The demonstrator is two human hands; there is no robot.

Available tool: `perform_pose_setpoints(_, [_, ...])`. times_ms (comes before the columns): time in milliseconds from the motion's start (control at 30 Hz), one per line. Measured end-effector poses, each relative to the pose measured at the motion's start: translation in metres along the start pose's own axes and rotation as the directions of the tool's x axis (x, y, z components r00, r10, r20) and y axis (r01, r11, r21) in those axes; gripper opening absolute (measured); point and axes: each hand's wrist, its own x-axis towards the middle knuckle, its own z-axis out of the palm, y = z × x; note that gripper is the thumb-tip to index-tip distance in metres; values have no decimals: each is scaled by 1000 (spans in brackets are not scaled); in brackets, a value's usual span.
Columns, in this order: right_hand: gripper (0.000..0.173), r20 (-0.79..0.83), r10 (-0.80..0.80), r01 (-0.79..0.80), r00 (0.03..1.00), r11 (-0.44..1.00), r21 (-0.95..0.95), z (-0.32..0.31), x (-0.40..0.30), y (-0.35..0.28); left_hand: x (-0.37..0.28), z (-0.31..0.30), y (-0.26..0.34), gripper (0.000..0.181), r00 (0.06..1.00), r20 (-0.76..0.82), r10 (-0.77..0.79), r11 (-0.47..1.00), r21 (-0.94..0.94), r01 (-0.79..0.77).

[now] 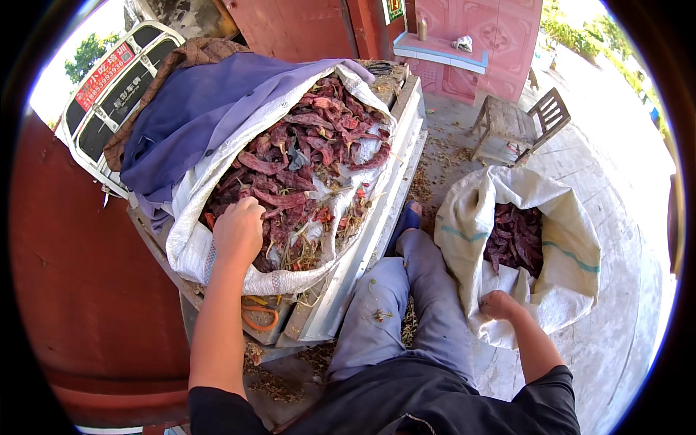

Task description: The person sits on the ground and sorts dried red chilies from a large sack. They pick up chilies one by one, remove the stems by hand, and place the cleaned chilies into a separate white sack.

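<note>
Dried red chili peppers (304, 147) lie heaped on a spread-open white woven sack (182, 242), among stem bits and red fragments. My left hand (239, 225) is at the near left of this heap, fingers curled down among the peppers. Its fingertips are hidden, so I cannot tell whether a pepper is in them. To my right a cream woven sack (565, 217) with green stripes stands on the ground, mouth open, with darker dried chilies (514, 239) inside. My right hand (497, 305) is closed on the near rim of that sack.
Purple-blue cloth (201, 119) covers the heap's far left, on a vehicle's cargo bed (348, 293). Orange-handled scissors (263, 318) lie at its near edge. A small wooden chair (514, 125) stands beyond the cream sack. A pink ledge (440, 51) holds a bottle (422, 29).
</note>
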Motion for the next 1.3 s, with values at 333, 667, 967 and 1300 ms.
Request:
perform_pose_setpoints(333, [37, -577, -294, 637, 761, 503, 584, -144, -35, -246, -70, -64, 109, 29, 933, -350, 81, 828, -497, -258])
perform_pose_setpoints(667, [31, -134, -570, 349, 811, 286, 892, -134, -21, -320, -115, -39, 143, 32, 996, -58, -61, 454, -891, -24])
perform_pose_setpoints(967, [29, -225, -750, 758, 621, 503, 415, -141, -29, -307, -104, -17, 146, 13, 990, 91, 106, 185, -980, 70])
perform_pose_setpoints(1300, [33, -249, -441, 250, 862, -56, 967, -90, -34, -344, -95, -14, 177, 9, 920, -363, -147, 671, -720, -177])
